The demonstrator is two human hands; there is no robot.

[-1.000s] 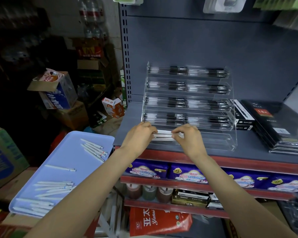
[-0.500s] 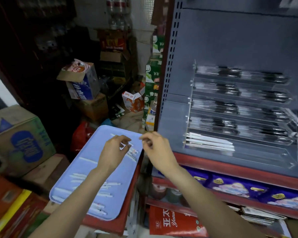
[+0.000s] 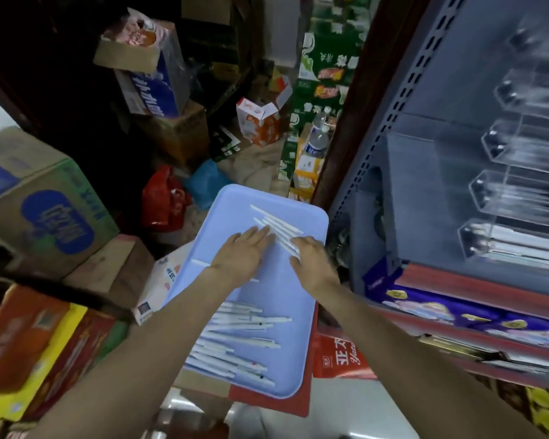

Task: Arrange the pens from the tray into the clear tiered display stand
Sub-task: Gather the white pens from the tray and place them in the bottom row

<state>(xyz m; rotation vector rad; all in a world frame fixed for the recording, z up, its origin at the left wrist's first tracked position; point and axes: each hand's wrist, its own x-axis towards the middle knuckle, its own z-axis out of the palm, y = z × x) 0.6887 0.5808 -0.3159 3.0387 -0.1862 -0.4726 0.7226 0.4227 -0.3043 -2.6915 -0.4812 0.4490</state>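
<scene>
Both hands' flat grip (image 3: 268, 247) on tray (image 3: 311, 312) pens (image 3: 279, 228).

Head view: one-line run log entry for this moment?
phase: regrasp | left hand: flat by far pens | right hand: on same pens | tray: more pens near | stand: bottom tier part-filled

The clear stand (image 3: 520, 191) runs off the right edge and is smeared by motion blur, so the pens in its upper tiers cannot be made out. The right hand (image 3: 314, 264) covers the near ends of a small group of white pens (image 3: 278, 228); its fingertips are hidden. The left forearm (image 3: 133, 353) hides part of the lower pile of pens (image 3: 235, 340).
</scene>
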